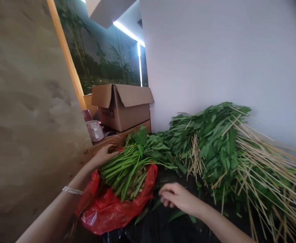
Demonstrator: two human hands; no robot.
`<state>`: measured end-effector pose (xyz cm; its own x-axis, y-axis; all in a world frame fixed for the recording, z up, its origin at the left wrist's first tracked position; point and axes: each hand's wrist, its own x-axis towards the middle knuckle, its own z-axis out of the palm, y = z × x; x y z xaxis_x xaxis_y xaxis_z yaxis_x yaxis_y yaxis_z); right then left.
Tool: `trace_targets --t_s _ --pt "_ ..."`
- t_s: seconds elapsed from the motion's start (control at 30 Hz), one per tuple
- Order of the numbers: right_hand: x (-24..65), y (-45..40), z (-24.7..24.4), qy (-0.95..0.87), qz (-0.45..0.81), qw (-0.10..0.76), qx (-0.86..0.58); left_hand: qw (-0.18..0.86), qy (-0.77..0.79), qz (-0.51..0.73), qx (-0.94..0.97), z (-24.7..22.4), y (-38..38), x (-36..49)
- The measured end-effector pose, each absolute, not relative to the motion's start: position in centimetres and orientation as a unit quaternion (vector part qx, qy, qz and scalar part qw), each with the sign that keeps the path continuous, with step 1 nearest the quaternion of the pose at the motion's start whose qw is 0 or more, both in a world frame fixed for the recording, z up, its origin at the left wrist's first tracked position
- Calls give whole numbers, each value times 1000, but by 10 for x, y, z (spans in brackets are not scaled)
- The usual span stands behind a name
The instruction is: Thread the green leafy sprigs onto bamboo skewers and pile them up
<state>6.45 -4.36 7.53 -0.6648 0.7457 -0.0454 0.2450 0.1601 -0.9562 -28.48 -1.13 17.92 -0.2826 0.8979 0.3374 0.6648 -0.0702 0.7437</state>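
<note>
A red plastic bag [112, 211] holds a bunch of leafy green stalks [122, 168], their cut ends towards me and their leaves pointing away. At the bunch's far left side lies my left hand [105, 155], its finger and thumb apart beside the stalks and the bag's rim; some fingers are hidden. My right hand [172, 195] hovers to the right of the bag, above a black plastic sheet [160, 224]. Its fingers are loosely bent, with nothing visible between them. A large heap of leafy greens [211, 138] rises beyond and to the right of this hand.
Pale, long thin stems [266, 158] stick out from the heap's right side. An open cardboard box [127, 111] stands behind the bag, with a white container [94, 131] beside it. A stained wall [34, 101] bounds the left; a white wall [213, 57] is behind the heap.
</note>
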Motion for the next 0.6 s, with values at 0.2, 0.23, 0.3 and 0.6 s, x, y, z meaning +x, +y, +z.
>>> trace_targets --t_s 0.2,0.23,0.3,0.6 --pt "125 -65 47 -682 576 228 -389 -41 671 250 697 182 -37 -272" --pt "128 -66 45 -675 579 233 -392 -41 675 211 706 181 -38 -267" --pt "131 -68 40 -668 588 239 -389 -43 684 155 712 178 -39 -259" --pt "142 -75 23 -658 599 244 -385 -14 772 26 636 175 -31 -285"
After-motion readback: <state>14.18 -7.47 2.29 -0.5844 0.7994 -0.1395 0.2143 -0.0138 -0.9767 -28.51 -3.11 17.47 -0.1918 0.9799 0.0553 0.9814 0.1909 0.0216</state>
